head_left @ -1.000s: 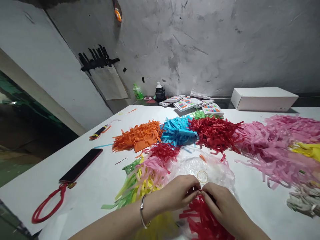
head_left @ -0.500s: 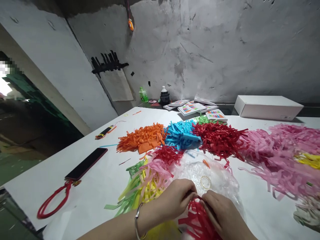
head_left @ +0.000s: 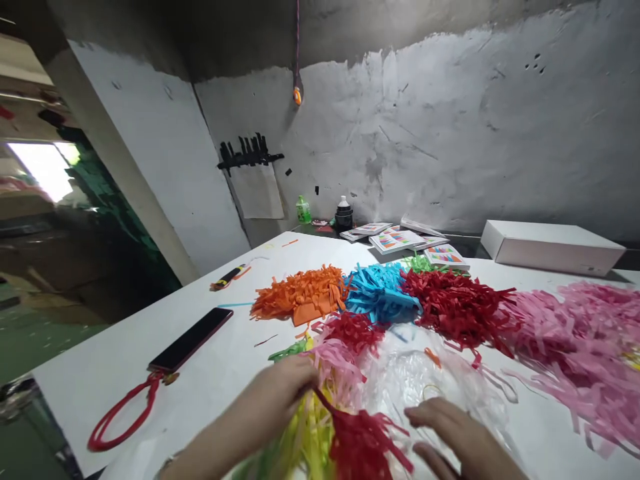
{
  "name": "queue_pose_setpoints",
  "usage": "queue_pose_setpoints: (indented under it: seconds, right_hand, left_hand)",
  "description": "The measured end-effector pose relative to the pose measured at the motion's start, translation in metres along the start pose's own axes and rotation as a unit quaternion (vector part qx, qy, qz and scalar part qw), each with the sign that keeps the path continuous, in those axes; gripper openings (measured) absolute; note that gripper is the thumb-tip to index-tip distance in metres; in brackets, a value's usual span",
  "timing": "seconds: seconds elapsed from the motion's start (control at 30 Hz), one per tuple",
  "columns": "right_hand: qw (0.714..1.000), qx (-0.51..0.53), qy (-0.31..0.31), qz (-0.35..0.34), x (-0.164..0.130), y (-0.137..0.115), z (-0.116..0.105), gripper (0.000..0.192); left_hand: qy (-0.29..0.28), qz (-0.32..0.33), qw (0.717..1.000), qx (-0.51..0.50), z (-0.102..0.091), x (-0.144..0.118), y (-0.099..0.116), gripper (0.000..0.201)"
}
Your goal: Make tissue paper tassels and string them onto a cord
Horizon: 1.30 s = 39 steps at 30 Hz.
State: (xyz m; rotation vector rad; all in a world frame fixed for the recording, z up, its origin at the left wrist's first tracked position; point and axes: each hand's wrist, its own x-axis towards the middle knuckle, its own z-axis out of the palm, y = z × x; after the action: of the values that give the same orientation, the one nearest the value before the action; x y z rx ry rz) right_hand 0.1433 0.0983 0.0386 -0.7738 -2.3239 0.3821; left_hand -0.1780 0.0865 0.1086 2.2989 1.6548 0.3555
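My left hand (head_left: 285,387) is closed, pinching the twisted top of a red tissue paper tassel (head_left: 363,443), whose fringe hangs down to the right. Just right of that tassel, my right hand (head_left: 460,430) holds nothing, with its fingers apart over a clear plastic bag (head_left: 407,370). Beneath and beyond my left hand lie yellow tassels (head_left: 310,433), a pink tassel (head_left: 340,363) and a smaller red fringe bunch (head_left: 353,332). A thin ring (head_left: 431,388) on the bag is partly covered by my right hand.
Fringe piles in orange (head_left: 305,293), blue (head_left: 380,290), dark red (head_left: 457,303) and pink (head_left: 550,333) cross the white table (head_left: 190,393). On the left lie a phone (head_left: 193,340) with a red strap and a yellow-black cutter (head_left: 227,277). Behind stands a white box (head_left: 550,247).
My hands have parted. The left hand has moved left, carrying the red tassel by its twisted top; the right hand has let go and opened. The camera view has tilted up.
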Motion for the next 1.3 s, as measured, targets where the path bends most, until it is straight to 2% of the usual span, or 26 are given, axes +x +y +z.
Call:
queue_pose_setpoints:
  seconds: [0.03, 0.1, 0.17, 0.27, 0.33, 0.37, 0.43, 0.53, 0.63, 0.7, 0.77, 0.87, 0.97, 1.07, 1.2, 1.3]
  right_hand:
    - [1.000, -0.001, 0.001, 0.010, 0.012, 0.004, -0.010, 0.021]
    - [0.999, -0.009, 0.002, 0.047, 0.040, 0.017, -0.021, 0.019]
    - [0.996, -0.025, 0.002, 0.082, 0.069, 0.035, -0.018, 0.023]
    - [0.994, -0.041, 0.005, 0.098, 0.103, 0.058, 0.003, 0.024]
    - [0.994, -0.045, -0.001, 0.095, 0.113, 0.066, 0.016, 0.023]
    - [0.995, -0.046, -0.006, 0.092, 0.114, 0.068, 0.021, 0.023]
    - [0.995, -0.045, -0.013, 0.088, 0.108, 0.071, 0.023, 0.023]
    - [0.994, -0.037, -0.002, 0.100, 0.095, 0.080, 0.012, 0.024]
    - [0.991, -0.021, 0.040, 0.127, 0.092, 0.095, -0.005, 0.025]
    - [0.987, -0.008, 0.074, 0.143, 0.100, 0.102, -0.011, 0.026]
    - [0.982, 0.003, 0.103, 0.158, 0.113, 0.106, -0.010, 0.026]
    - [0.973, 0.011, 0.134, 0.190, 0.135, 0.110, 0.003, 0.027]
    - [0.965, 0.031, 0.141, 0.217, 0.148, 0.117, 0.019, 0.026]
    - [0.961, 0.076, 0.129, 0.234, 0.149, 0.128, 0.027, 0.024]
    - [0.948, 0.134, 0.113, 0.265, 0.144, 0.140, 0.029, 0.027]
    - [0.942, 0.150, 0.124, 0.274, 0.142, 0.141, 0.028, 0.029]
  left_hand:
    - [0.012, -0.004, 0.999, 0.032, -0.013, 0.007, -0.009, 0.025]
    - [0.072, -0.003, 0.996, 0.060, -0.030, 0.031, -0.017, 0.029]
    - [0.111, 0.025, 0.993, 0.019, -0.034, 0.070, -0.013, 0.033]
    - [0.081, 0.069, 0.994, -0.031, -0.013, 0.143, 0.001, 0.036]
    - [0.070, 0.080, 0.993, -0.051, 0.008, 0.190, 0.007, 0.052]
    - [0.063, 0.079, 0.993, -0.064, 0.018, 0.210, 0.008, 0.054]
    - [0.046, 0.062, 0.992, -0.098, 0.034, 0.242, 0.005, 0.039]
    - [0.035, 0.022, 0.985, -0.165, 0.043, 0.269, -0.005, 0.031]
    - [0.027, -0.007, 0.969, -0.245, 0.045, 0.277, -0.010, 0.033]
    - [0.016, -0.014, 0.955, -0.296, 0.047, 0.275, -0.010, 0.032]
    - [0.003, -0.015, 0.939, -0.343, 0.051, 0.270, -0.006, 0.028]
    - [-0.010, -0.014, 0.911, -0.411, 0.059, 0.263, 0.000, 0.028]
    - [-0.015, -0.015, 0.880, -0.475, 0.062, 0.258, 0.003, 0.040]
    - [-0.022, -0.031, 0.853, -0.520, 0.062, 0.253, -0.001, 0.048]
    - [-0.034, -0.059, 0.829, -0.556, 0.059, 0.247, -0.009, 0.051]
    - [-0.039, -0.069, 0.818, -0.570, 0.059, 0.244, -0.011, 0.051]
